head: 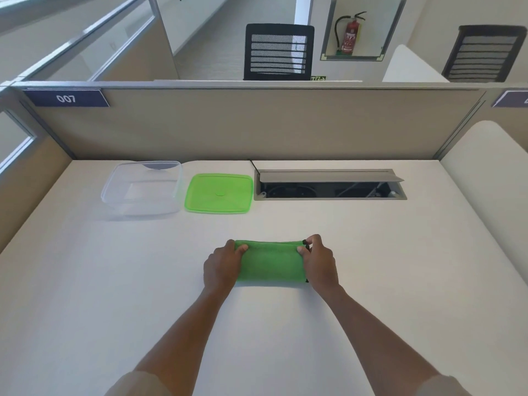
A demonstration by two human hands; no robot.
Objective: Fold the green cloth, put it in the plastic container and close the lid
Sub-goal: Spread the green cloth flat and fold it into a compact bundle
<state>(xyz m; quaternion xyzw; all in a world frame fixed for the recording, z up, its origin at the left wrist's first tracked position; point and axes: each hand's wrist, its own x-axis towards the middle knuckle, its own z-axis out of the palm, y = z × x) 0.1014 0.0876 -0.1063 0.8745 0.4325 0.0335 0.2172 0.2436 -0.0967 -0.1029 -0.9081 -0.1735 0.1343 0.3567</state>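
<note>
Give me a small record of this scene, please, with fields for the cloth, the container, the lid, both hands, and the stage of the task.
cloth: green cloth, folded, flat on the white desk
container: clear plastic container, empty, open, far left of desk
lid: green lid, off, lying flat just right of container
left hand: left hand gripping cloth's left edge
right hand: right hand gripping cloth's right edge
stage: folding; cloth not yet in container

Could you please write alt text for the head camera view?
Both hands, left hand and right hand, pinch a folded green cloth on a white desk. Behind sit an open clear container and its green lid.
</note>
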